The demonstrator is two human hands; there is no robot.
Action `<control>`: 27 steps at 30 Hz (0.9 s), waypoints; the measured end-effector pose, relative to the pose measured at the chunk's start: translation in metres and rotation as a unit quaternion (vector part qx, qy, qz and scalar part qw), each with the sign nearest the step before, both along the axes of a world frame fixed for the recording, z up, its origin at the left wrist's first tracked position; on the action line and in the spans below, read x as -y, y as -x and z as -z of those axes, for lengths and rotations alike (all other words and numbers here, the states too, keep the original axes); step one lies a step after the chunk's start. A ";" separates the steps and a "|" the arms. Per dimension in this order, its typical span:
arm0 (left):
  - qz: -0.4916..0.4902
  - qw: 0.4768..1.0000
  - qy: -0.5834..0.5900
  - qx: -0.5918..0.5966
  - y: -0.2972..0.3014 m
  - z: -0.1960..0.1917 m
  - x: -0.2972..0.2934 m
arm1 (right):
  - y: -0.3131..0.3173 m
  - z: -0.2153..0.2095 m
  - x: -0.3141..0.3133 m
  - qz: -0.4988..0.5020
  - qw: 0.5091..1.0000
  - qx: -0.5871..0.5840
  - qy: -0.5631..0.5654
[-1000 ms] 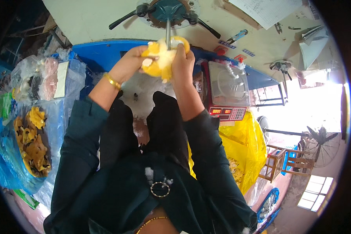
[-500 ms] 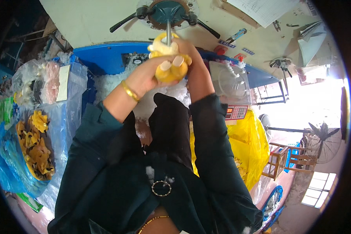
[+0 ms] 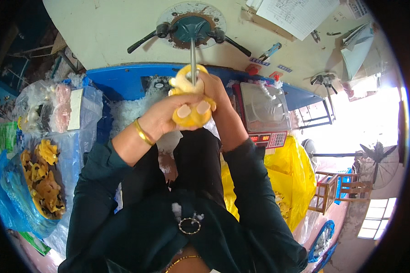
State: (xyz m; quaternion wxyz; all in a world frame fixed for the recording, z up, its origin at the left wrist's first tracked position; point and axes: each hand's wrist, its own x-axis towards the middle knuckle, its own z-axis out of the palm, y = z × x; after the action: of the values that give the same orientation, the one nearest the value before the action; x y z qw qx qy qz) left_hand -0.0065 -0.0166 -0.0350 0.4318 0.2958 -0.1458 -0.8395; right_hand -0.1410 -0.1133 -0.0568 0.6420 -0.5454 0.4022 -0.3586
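Gripping a yellow plush toy (image 3: 190,105) from both sides at upper centre, the left hand (image 3: 166,119) and right hand (image 3: 212,91) hold it onto the metal nozzle (image 3: 193,59) of the stuffing machine (image 3: 192,28). Filling looks partly done; the toy seems plump but remains on the nozzle. Compared with a second ago, it sits higher up the tube, the left hand wrapped further underneath.

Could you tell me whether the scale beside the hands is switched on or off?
On: the scale shows lit red digits on its front display, just right of the right hand.
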 end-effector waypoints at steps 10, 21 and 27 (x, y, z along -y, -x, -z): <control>0.032 0.996 -0.050 0.070 0.000 -0.024 -0.019 | 0.002 -0.007 -0.030 0.012 0.999 0.040 0.026; 0.070 0.988 0.003 0.140 -0.014 0.000 -0.064 | 0.085 0.042 -0.039 0.116 0.984 -0.096 0.096; 0.092 0.985 -0.017 0.147 -0.045 0.034 -0.071 | 0.362 0.162 0.038 0.515 0.770 -0.374 -0.040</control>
State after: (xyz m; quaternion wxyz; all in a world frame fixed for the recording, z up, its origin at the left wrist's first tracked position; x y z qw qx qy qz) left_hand 0.0390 0.0544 -0.0686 0.3217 0.4081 -0.2201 -0.8256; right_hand -0.5032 -0.1511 -0.2188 0.1808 -0.3217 0.8451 -0.3867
